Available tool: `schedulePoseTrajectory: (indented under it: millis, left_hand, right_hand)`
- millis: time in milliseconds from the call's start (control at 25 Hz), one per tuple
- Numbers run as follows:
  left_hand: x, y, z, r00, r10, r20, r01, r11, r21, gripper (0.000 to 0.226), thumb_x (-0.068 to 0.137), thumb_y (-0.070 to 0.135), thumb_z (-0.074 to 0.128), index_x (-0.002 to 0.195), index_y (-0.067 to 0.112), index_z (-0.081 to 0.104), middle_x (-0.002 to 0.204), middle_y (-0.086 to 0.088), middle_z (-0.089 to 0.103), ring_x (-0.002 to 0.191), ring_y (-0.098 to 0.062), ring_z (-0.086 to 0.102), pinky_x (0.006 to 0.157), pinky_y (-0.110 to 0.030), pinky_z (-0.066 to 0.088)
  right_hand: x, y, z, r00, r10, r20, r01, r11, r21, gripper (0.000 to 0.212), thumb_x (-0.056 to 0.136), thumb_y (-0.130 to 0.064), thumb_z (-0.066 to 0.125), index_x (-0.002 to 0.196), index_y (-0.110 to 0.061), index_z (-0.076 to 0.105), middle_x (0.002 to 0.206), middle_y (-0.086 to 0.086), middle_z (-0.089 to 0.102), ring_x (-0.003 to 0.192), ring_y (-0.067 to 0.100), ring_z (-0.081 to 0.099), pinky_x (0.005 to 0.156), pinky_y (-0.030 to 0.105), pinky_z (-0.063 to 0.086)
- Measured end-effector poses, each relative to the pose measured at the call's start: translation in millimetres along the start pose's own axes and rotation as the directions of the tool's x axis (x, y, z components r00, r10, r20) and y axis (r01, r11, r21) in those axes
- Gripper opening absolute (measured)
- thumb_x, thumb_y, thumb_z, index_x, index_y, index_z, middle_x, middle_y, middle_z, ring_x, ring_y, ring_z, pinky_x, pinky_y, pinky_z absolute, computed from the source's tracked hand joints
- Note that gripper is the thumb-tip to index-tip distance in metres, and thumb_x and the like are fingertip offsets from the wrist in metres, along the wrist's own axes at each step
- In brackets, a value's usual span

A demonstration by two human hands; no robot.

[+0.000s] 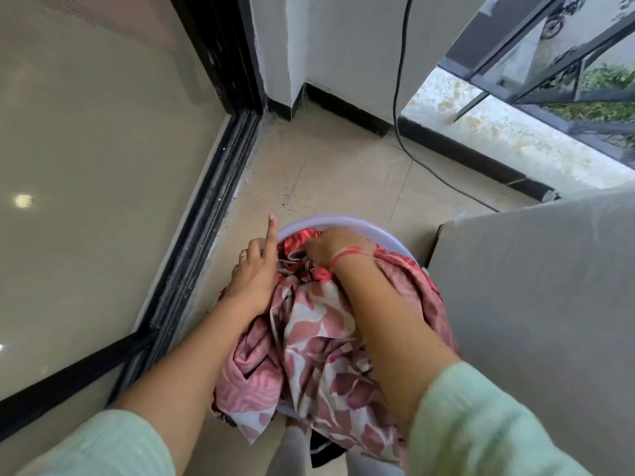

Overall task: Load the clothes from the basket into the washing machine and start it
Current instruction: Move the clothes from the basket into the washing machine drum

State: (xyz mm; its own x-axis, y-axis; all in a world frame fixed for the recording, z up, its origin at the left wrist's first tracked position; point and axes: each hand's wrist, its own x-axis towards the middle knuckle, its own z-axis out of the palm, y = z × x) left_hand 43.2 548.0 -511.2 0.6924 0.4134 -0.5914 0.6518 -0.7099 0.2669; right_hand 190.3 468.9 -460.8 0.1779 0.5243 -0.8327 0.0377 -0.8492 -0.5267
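Clothes (pixel 309 321) in basket (pixel 347 223), right hand (pixel 338 247) grip closed on them; left hand (pixel 254 273) alongside, grip unclear.

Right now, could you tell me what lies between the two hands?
Red patterned clothes in the basket, between left hand and right hand; head view.
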Motion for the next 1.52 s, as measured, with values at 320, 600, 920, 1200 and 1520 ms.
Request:
schedulePoseTrajectory:
  millis: [320,600,920,1200,1520]
  left_hand:
    - [6.3,-4.8,-19.4,0.986,0.011,0.166,-0.04,0.984,0.171,0.113,0.082,0.013,0.061,0.134,0.043,-0.034,0.119,-0.017,0.038,0.086,-0.033,0.061,0.073,-0.039,0.048]
    - [7.9,2.7,-11.5,0.978,-0.103,0.18,0.073,0.984,0.163,0.125,0.077,0.025,0.071,0.126,0.049,-0.042,0.141,-0.023,0.021,0.094,-0.034,0.062,0.073,-0.037,0.048]
    - [6.0,-5.0,-14.3,0.976,-0.035,0.214,0.012,0.994,0.106,0.115,0.074,0.037,0.07,0.136,0.048,-0.027,0.146,-0.015,0.009,0.098,-0.037,0.059,0.078,-0.04,0.049]
    - [6.9,-6.1,-12.7,0.98,0.003,0.2,-0.03,0.991,0.129,0.135,0.064,0.017,0.076,0.136,0.041,-0.035,0.151,-0.016,0.001,0.104,-0.036,0.058,0.075,-0.038,0.049]
    - [5.6,-16.0,-0.1,0.985,0.024,0.168,-0.017,0.999,-0.043,0.109,0.082,0.035,0.063,0.134,0.048,-0.032,0.154,-0.009,-0.02,0.14,-0.044,0.011,0.109,-0.056,0.021]
  right_hand:
    - [-60.3,15.7,45.2,0.85,-0.292,-0.439,-0.006,0.827,-0.561,0.03,0.09,-0.035,0.044,0.074,-0.016,0.06,0.078,0.014,0.068,0.074,0.031,0.064,0.055,0.03,0.034]
    - [-89.2,7.0,29.2,0.777,-0.167,-0.608,-0.175,0.869,-0.463,0.034,0.086,-0.046,0.054,0.101,-0.016,0.056,0.098,0.012,0.064,0.088,0.035,0.062,0.063,0.035,0.039]
    - [-15.4,-37.9,12.5,0.431,-0.496,-0.754,0.088,0.854,-0.512,0.053,0.089,-0.049,0.051,0.123,-0.008,0.049,0.111,0.009,0.058,0.098,0.026,0.057,0.081,0.036,0.047]
    - [-15.1,41.8,74.3,0.877,-0.012,-0.48,-0.283,0.795,-0.537,0.038,0.092,-0.022,0.047,0.128,-0.007,0.048,0.115,0.014,0.064,0.1,0.031,0.064,0.073,0.033,0.048]
    - [-223.2,-4.1,65.0,0.919,-0.187,-0.346,0.153,0.981,-0.122,0.03,0.076,-0.057,0.04,0.084,-0.031,0.052,0.067,-0.012,0.063,0.058,0.006,0.06,0.055,0.02,0.048]
